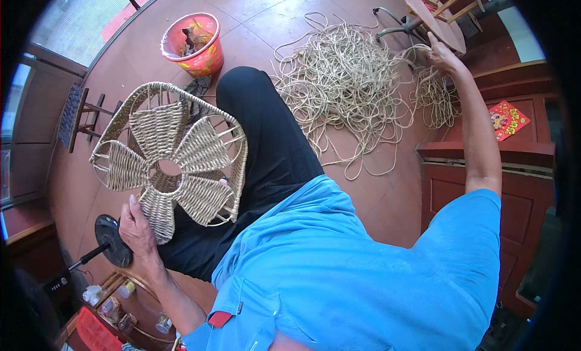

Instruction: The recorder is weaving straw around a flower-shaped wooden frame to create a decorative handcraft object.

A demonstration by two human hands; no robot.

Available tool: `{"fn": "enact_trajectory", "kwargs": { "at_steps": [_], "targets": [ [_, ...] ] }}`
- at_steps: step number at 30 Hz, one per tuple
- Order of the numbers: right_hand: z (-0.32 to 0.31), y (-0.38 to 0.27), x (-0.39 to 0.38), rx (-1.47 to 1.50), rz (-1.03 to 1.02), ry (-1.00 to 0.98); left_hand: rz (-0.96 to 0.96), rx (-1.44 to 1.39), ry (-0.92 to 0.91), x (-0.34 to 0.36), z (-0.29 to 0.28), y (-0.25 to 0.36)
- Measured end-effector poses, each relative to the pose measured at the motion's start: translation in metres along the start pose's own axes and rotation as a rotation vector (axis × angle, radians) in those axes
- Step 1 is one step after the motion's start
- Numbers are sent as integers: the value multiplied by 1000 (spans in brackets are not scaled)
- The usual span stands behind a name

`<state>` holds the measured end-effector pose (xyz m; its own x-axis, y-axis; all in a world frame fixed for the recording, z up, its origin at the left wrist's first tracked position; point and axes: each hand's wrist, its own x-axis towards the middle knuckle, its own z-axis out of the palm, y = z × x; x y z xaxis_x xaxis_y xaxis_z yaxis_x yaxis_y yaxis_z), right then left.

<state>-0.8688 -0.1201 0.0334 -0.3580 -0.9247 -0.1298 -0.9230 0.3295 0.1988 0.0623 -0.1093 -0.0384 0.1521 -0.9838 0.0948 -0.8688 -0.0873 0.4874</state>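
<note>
A woven straw-rope basket rests tilted against my left thigh. Its face has several broad petals around a round central hole, with bare frame rods showing between them and a braided rim. My left hand grips its lower edge, thumb lying up along the lowest petal. Far out to the right, my right hand is closed around strands of pale cord beside the large tangled heap of cord on the floor. Its fingertips are partly hidden. A smaller bundle of cord hangs below that hand.
A red bucket with scraps inside stands ahead on the left. A small stool is at the far left, and a round black base near my left wrist. At the right are wooden furniture and a tilted chair seat.
</note>
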Motion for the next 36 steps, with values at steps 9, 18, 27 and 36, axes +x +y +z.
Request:
{"fn": "enact_trajectory", "kwargs": {
  "at_steps": [9, 18, 27, 36],
  "targets": [
    [-3, -202, -18, 200, -143, 235, 10, -146, 115, 0, 1, -20],
    [-36, -503, -111, 711, -790, 345, -104, -173, 13, 15, -3, -12],
    [-15, -543, -127, 421, -978, 569, -130, -174, -194, 29, -1, -16],
    [-14, -540, -131, 438, -949, 588, 109, 177, -56, 25, -1, -11]
  ]
}}
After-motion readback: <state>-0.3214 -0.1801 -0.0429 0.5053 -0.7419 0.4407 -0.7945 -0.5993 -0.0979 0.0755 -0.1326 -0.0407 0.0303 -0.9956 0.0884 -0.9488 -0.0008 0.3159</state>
